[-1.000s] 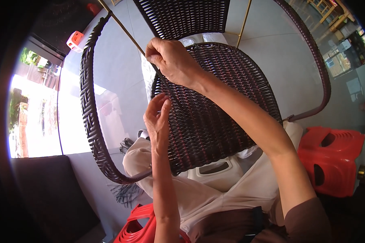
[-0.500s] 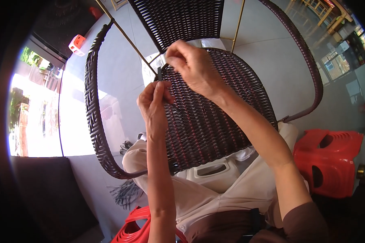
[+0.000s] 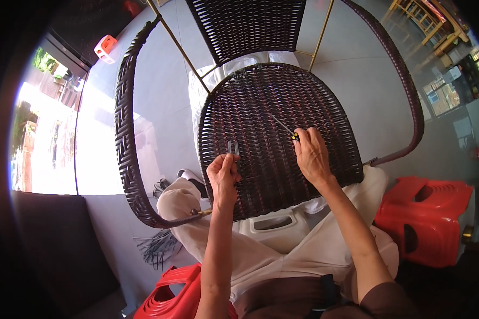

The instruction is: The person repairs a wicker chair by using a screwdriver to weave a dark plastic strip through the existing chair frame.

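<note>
A dark brown woven chair seat lies in front of me, between my knees. Over its left part, my left hand is closed, pinching a small dark grey strip-like piece that looks doubled over; its exact kind is unclear. My right hand, over the right part of the seat, grips a screwdriver by its black and yellow handle. The thin metal shaft points away and to the left above the weave. Whether the tip touches the weave cannot be made out.
A wrapped armrest curves along the left, and another armrest along the right. The woven backrest rises beyond the seat. Red plastic stools stand on both sides of me. Loose dark strips lie on the floor at left.
Both hands have left the seat's back left corner and come nearer to me. My right hand has also moved right, and the screwdriver now shows in it. The grey piece remains in my left hand.
</note>
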